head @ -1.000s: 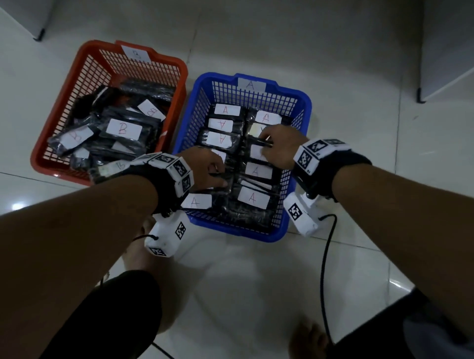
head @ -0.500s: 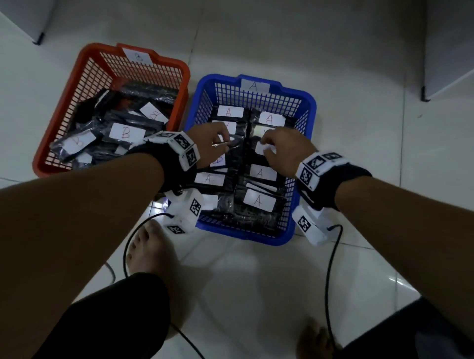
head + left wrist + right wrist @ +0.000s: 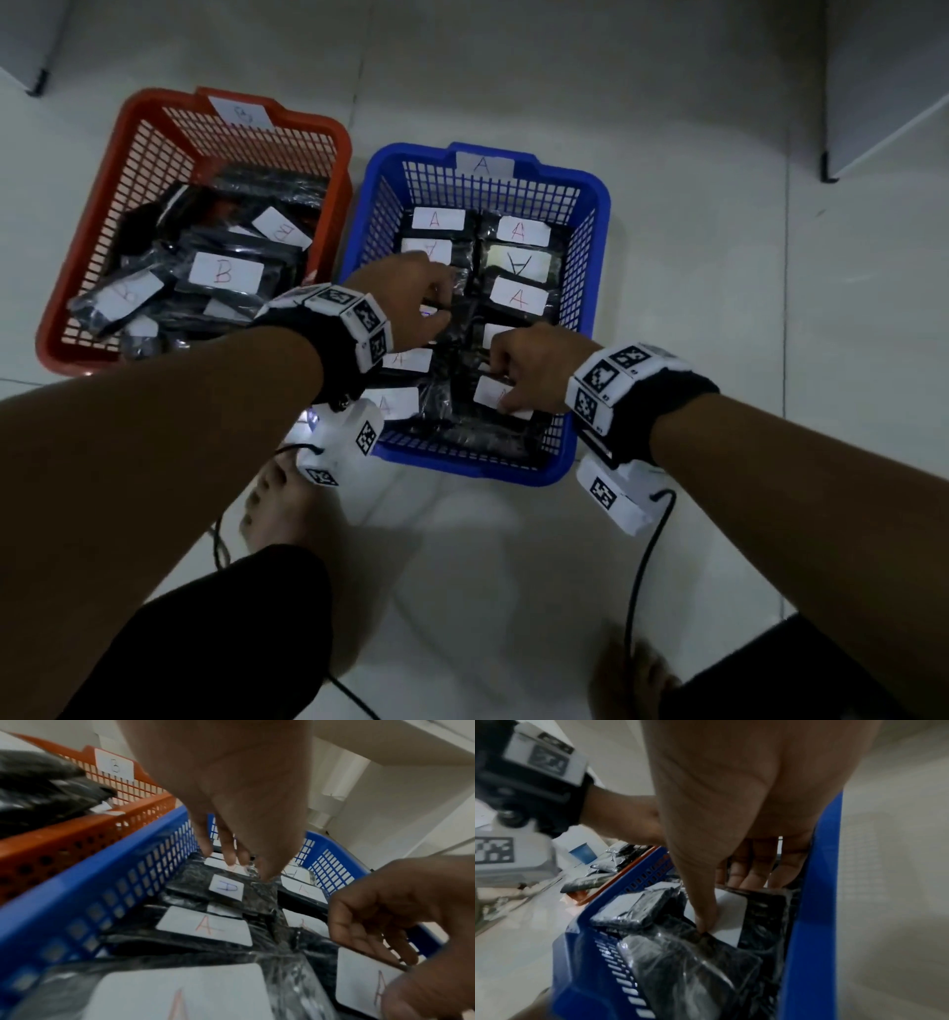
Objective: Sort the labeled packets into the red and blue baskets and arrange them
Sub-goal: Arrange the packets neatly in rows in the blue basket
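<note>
The blue basket (image 3: pixel 462 465), tagged A, holds black wrapped packets with white A labels (image 3: pixel 518 298) in two columns. The red basket (image 3: pixel 328 134) to its left, tagged B, holds a loose pile of B packets (image 3: pixel 224 272). My left hand (image 3: pixel 447 308) is over the middle of the left column. In the left wrist view its fingers and thumb (image 3: pixel 246 866) pinch the plastic edge of an A packet (image 3: pixel 227 889). My right hand (image 3: pixel 500 385) is at the front of the right column. There its thumb (image 3: pixel 706 921) presses a packet's white label (image 3: pixel 731 914), with the fingers curled on the far side.
Both baskets stand side by side on a pale tiled floor. My bare feet (image 3: pixel 277 503) (image 3: pixel 631 668) are just in front of them, with black cables (image 3: pixel 642 565) trailing from the wrist cameras. Furniture legs stand at the far right (image 3: pixel 827 169) and far left (image 3: pixel 38 82).
My left hand has moved from the front of the left column toward its middle. My right hand has come back from the far end of the right column to the front packets.
</note>
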`<state>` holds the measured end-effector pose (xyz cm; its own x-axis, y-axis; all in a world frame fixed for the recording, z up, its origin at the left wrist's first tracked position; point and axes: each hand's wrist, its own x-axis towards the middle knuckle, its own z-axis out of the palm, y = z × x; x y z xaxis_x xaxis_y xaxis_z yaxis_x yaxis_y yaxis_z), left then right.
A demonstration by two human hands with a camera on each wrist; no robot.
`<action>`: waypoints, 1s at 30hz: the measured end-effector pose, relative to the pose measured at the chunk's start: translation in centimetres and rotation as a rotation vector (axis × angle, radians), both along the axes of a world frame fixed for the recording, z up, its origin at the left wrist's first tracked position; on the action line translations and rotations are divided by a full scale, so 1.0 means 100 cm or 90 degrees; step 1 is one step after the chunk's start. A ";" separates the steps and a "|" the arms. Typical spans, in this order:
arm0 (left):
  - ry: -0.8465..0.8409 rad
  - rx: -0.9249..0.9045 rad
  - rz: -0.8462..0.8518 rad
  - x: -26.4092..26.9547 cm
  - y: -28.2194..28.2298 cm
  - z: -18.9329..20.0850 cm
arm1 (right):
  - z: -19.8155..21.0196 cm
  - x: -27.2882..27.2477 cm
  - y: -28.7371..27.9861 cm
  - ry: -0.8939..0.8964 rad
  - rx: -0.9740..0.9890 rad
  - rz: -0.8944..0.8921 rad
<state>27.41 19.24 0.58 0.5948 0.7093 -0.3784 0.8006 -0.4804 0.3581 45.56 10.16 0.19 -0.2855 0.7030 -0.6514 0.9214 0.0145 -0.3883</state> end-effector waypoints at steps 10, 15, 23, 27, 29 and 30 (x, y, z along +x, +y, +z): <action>0.292 -0.166 -0.109 -0.027 -0.045 0.022 | 0.006 0.007 0.004 0.103 0.008 -0.118; 0.217 -0.148 -0.082 -0.026 -0.040 0.010 | 0.001 0.012 0.007 0.159 0.072 -0.204; 0.018 -0.107 0.029 -0.003 0.025 0.017 | 0.003 0.029 0.044 0.135 0.301 -0.367; 0.027 -0.095 0.052 0.017 0.065 0.003 | 0.000 0.036 0.073 0.091 0.309 -0.372; 0.043 -0.096 0.055 0.025 0.079 -0.006 | -0.002 0.034 0.089 0.084 0.292 -0.358; 0.048 -0.089 0.055 0.028 0.085 -0.010 | -0.003 0.032 0.096 0.086 0.275 -0.353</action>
